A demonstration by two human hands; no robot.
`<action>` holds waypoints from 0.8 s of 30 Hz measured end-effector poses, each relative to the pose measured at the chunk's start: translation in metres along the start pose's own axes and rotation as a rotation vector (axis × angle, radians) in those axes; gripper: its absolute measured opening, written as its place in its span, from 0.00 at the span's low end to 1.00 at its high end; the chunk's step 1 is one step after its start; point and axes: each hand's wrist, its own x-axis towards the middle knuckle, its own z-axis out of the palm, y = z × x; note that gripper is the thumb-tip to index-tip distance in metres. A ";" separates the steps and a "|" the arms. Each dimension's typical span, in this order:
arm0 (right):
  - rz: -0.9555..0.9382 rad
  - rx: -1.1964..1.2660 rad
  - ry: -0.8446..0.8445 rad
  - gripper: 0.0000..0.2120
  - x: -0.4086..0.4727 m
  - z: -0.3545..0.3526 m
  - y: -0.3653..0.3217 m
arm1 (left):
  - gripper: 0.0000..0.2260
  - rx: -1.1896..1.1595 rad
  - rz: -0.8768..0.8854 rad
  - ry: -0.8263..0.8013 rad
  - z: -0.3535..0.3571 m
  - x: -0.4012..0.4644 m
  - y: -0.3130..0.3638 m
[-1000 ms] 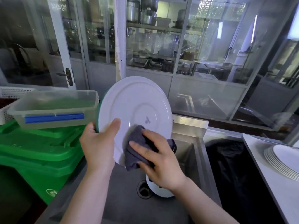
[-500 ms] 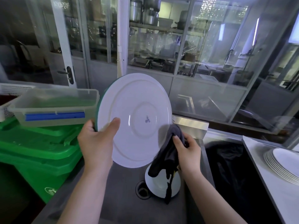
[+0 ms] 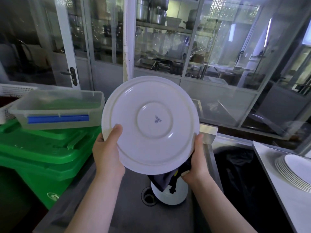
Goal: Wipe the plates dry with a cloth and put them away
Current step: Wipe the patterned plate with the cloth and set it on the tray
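Both hands grip the plate (image 3: 150, 125), held upright over the sink (image 3: 131, 207): left hand (image 3: 107, 152) at seven o'clock, right hand (image 3: 196, 162) at four, cloth (image 3: 165, 179) now bunched behind the rim. Wiping of the underside has stopped; its far face is probably next.

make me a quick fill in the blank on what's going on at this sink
1. The left hand and right hand hold up a white ____.
2. The dark cloth hangs from the ____ hand.
3. The clear container sits on a ____ bin.
4. Dried plates are stacked to the person's ____.

Missing words: plate; right; green; right
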 end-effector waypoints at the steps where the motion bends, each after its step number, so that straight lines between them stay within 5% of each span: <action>1: -0.009 0.001 -0.040 0.37 -0.001 0.000 -0.002 | 0.03 -0.014 -0.037 -0.014 -0.002 0.001 -0.002; 4: -0.069 0.000 -0.184 0.45 -0.002 0.000 -0.009 | 0.20 -0.057 -0.152 -0.111 -0.011 0.006 -0.009; 6: -0.124 0.004 -0.252 0.37 -0.002 0.000 -0.015 | 0.25 -0.074 -0.218 -0.168 -0.015 0.009 -0.014; 10: -0.257 -0.076 -0.283 0.22 -0.003 0.005 -0.029 | 0.26 -0.037 -0.300 -0.168 -0.020 0.018 -0.029; 15: -0.442 -0.206 -0.185 0.24 -0.004 0.018 -0.039 | 0.16 0.139 -0.507 -0.238 -0.020 0.026 -0.044; 19: -0.615 -0.570 -0.101 0.16 -0.010 0.020 -0.031 | 0.23 0.175 -0.612 -0.293 -0.023 0.027 -0.037; 24: -0.928 -1.225 -0.016 0.23 -0.011 0.022 -0.003 | 0.35 0.063 -0.748 -0.531 -0.017 0.022 -0.023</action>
